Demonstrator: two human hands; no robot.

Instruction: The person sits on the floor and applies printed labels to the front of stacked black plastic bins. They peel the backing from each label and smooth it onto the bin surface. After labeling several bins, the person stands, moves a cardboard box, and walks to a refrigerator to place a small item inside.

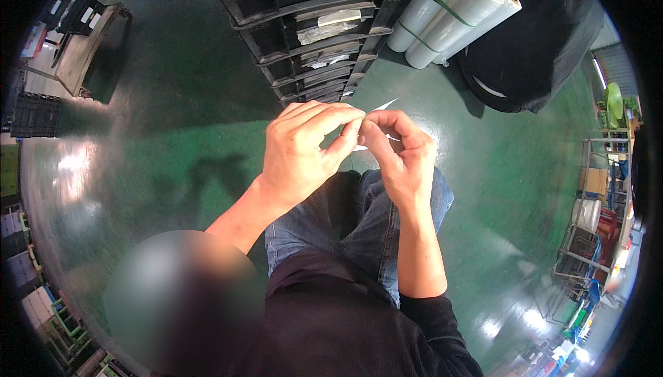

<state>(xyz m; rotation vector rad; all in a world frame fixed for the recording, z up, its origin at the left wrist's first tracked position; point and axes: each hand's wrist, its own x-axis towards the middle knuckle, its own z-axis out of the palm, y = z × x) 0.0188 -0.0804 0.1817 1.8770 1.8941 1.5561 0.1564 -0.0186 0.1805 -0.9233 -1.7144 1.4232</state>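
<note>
My left hand (pixel 304 138) and my right hand (pixel 404 149) meet in front of me above my knees. Thumb and index finger are pinched on each hand, and the fingertips touch or nearly touch. A thin white strip (pixel 384 105), like paper or film, shows between them with a pointed end sticking out behind the right fingers. More white shows below the right hand's fingers. Most of the strip is hidden, so its full shape cannot be made out. Just beyond my hands rises a stack of black plastic crates (pixel 269 4), with labels on their fronts.
Several clear film rolls (pixel 442 14), bound with green straps, stand right of the crates. Beside them is a large black-covered object (pixel 532 38). A wheeled cart (pixel 86 49) stands far left. Shelving (pixel 604 190) lines the right side. The floor (pixel 179 93) is green and glossy.
</note>
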